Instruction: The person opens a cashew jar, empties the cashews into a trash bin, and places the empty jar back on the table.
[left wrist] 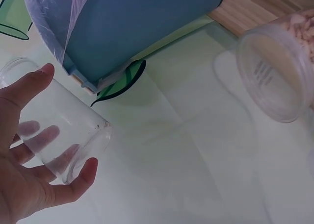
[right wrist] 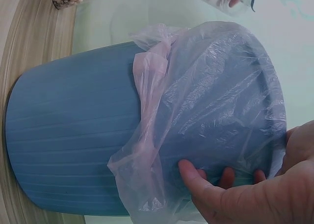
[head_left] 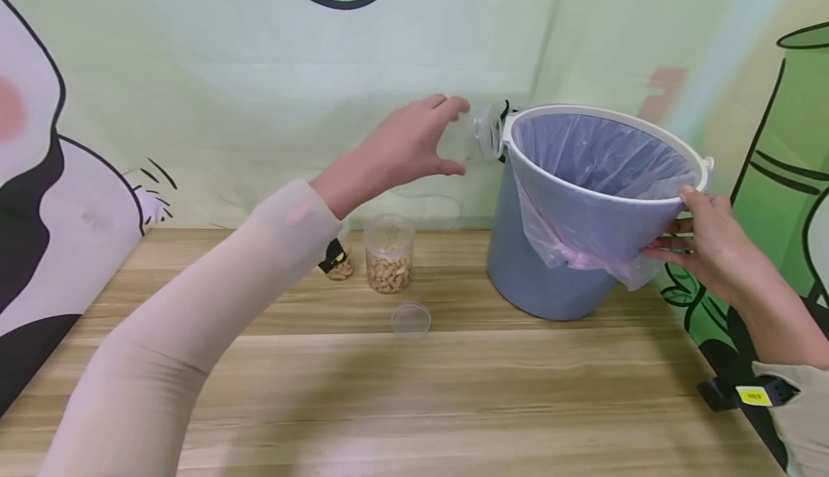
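Gripping the clear cylindrical plastic jar (left wrist: 74, 115), our left hand (head_left: 414, 140) should squeeze lightly. Our right hand (head_left: 715, 239), clamped on the round blue plastic bin (head_left: 537, 275), should brace

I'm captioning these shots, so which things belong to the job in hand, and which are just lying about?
In use:
Clear jar, held by the left hand
Blue bin, held by the right hand
Plastic liner

Apparently just lying about:
Jar of nut-like pieces
Partly hidden second jar
Round clear lid
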Available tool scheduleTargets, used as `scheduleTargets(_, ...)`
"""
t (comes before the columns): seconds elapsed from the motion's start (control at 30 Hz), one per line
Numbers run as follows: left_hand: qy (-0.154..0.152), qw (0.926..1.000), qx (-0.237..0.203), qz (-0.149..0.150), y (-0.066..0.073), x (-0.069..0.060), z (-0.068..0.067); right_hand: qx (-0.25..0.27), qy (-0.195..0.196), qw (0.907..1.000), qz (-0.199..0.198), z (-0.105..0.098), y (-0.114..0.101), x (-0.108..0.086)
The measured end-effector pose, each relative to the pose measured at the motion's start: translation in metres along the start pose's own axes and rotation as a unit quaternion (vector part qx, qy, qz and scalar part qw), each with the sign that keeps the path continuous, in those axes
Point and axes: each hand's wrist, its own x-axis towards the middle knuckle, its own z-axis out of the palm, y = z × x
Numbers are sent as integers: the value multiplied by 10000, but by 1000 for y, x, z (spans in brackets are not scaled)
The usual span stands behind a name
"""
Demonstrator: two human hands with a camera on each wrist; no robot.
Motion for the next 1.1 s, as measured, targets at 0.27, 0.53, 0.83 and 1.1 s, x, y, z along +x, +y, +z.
scheduleTargets(0.27, 157, 9990, -415, -77, -9, -16, 8, 153, -11, 9999, -41, -1, 0, 0)
scheduleTargets(0.53, 385, 9959, -801, -145, -18, -32, 14, 84, -11, 10000, -27, 0, 0, 0)
scheduleTargets(0.83, 367, 9839, -1519, -863, -26, -65, 23, -101, 3, 9999, -51, 3, 0, 0)
scheduleTargets(1.1, 352, 9740, -1776, -1365, -34, -100, 41, -136, 80, 9999, 27, 3, -1, -1)
